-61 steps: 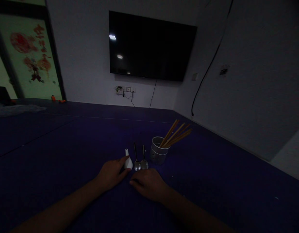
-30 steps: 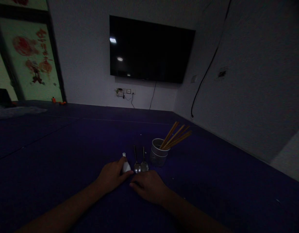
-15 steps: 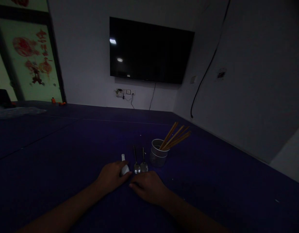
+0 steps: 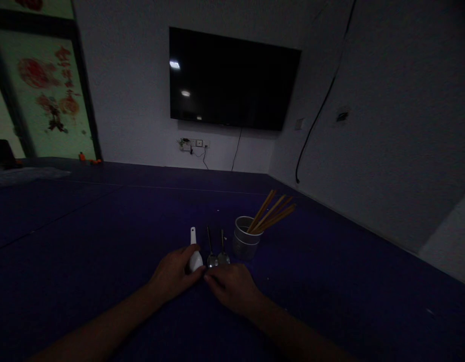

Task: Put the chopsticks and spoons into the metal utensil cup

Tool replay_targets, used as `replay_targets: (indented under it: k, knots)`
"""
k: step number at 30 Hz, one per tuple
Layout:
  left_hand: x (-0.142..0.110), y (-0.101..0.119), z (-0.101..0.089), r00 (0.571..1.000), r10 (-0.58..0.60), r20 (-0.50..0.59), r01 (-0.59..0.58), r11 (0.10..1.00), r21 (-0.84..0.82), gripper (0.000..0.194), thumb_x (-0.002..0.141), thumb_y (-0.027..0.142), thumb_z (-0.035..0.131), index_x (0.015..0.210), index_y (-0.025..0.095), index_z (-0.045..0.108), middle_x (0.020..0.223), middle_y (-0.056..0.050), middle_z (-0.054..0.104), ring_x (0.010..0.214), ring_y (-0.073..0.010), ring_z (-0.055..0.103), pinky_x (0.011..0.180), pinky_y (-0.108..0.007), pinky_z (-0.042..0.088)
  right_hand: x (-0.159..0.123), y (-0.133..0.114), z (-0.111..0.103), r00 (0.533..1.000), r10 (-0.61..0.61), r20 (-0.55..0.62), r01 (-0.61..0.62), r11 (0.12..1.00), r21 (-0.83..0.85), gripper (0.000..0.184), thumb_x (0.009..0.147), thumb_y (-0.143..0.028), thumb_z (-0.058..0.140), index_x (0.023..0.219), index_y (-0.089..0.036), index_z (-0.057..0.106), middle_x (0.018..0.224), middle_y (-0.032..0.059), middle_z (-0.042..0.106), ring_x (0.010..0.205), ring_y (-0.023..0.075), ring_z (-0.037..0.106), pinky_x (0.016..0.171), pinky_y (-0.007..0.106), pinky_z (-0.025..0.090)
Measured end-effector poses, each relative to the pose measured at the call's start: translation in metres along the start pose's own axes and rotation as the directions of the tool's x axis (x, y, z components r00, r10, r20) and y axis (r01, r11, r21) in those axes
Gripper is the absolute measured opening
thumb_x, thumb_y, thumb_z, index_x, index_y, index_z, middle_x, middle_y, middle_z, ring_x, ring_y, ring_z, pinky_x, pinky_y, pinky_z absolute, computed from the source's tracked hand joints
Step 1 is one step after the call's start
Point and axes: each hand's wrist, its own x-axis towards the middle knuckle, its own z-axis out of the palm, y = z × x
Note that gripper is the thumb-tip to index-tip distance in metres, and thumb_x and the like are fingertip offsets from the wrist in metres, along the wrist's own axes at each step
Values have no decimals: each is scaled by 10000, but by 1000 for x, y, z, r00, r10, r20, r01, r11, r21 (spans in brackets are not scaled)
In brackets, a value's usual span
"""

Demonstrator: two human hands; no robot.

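My left hand (image 4: pixel 175 274) curves around the bowl of a white soup spoon (image 4: pixel 196 260), thumb on the near side and a finger on the far side. The spoon's handle points away from me. To its right lie two metal spoons, a left one (image 4: pixel 212 260) and a right one (image 4: pixel 223 257), side by side with their handles pointing away. My right hand (image 4: pixel 234 289) rests just below their bowls with its fingers curled, and it covers their near edges. Whether anything is inside those fingers is hidden. The two hands nearly meet at the fingertips.
A grey metal holder (image 4: pixel 243 246) with several wooden chopsticks (image 4: pixel 272 213) leaning right stands just beyond my right hand. The purple surface (image 4: pixel 115 226) runs to the wall, where a television (image 4: pixel 232 80) hangs. A dark cable (image 4: pixel 317 123) hangs on the right wall.
The white spoon has shifted away from me and slightly right, so more of its handle shows. My right hand has edged slightly toward the metal spoons. The holder has not moved.
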Motion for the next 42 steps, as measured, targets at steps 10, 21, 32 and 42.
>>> replay_targets:
  k: [10,21,32,42]
  knots:
    - [-11,0,3,796,573,-194,-545,819,182,396,827,357,527,1183,187,493,848,-75,640,753,-176,598,694,-307,485,-2,3,-3,909,252,-332,-87,894,440,368,928,-385,362,1101,-188,619,953,66,698,804,179,644,722,277,475]
    - [-11,11,-4,662,743,-98,-693,656,297,442,857,224,477,1286,279,387,880,-51,612,734,-156,555,628,-276,450,-9,-15,-16,771,367,-521,-8,823,569,487,923,-473,297,726,-185,637,543,2,564,472,128,510,453,220,382]
    - [-7,-2,6,882,468,-54,-459,880,122,416,896,266,376,1310,237,397,961,-68,638,864,-169,595,772,-305,482,-5,40,-49,407,369,-835,-267,923,278,490,918,-496,279,887,-159,632,826,91,670,713,204,612,660,306,436]
    - [-3,1,3,924,381,35,-381,924,18,258,900,269,368,1010,205,593,863,-49,629,773,-145,584,693,-254,471,1,52,-40,501,543,-674,-391,836,384,493,894,-527,323,853,-164,654,708,69,665,622,192,592,557,264,372]
